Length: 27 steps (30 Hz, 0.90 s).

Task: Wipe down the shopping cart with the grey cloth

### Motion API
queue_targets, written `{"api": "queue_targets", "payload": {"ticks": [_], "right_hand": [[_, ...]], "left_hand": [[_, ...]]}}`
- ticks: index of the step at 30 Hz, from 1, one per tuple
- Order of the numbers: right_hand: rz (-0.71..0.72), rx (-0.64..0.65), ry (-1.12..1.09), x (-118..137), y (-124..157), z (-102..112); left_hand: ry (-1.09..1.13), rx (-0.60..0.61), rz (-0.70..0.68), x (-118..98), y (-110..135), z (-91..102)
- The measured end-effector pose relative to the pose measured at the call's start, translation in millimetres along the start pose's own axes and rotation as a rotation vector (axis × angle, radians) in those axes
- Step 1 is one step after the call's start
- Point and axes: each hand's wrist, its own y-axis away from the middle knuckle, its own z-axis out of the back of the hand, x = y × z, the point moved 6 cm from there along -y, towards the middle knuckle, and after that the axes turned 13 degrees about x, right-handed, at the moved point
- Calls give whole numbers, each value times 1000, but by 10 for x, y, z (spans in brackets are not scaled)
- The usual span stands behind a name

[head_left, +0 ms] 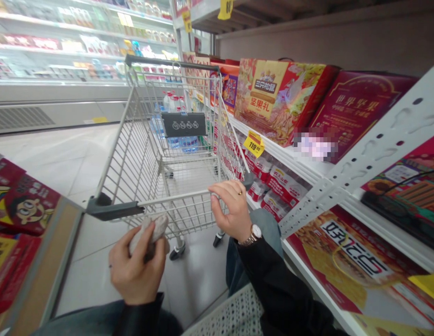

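My right hand (231, 209) is closed around the handle bar of a wire shopping cart (157, 154), near the bar's right end; it wears a ring and a wristwatch. My left hand (136, 266) is lower and closer to me, closed on a crumpled grey-white cloth or tissue (152, 231) just below the cart handle. The cart basket looks empty and points down the aisle.
Shelves on the right hold red gift boxes (278, 98), a yellow price tag (253, 143) and packaged goods. A low display with red cartoon boxes (24, 205) stands at the left. Refrigerated cases (63, 56) line the far side, water bottles (173, 105) beyond the cart.
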Motion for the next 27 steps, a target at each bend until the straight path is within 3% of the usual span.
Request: {"api": "queue_targets", "payload": {"ticks": [8, 16, 20, 23, 27], "right_hand": [[2, 2, 1, 1, 1, 2], [30, -16, 11, 9, 31, 38], [36, -18, 18, 2, 43, 33], [42, -18, 32, -6, 53, 29], [39, -19, 52, -35, 77, 24]], "left_hand": [[-8, 35, -20, 57, 43, -57], [-14, 2, -5, 52, -26, 73], [-7, 62, 39, 176, 246, -96], [-2, 183, 64, 263, 526, -287], [-27, 164, 93, 339, 655, -335]]}}
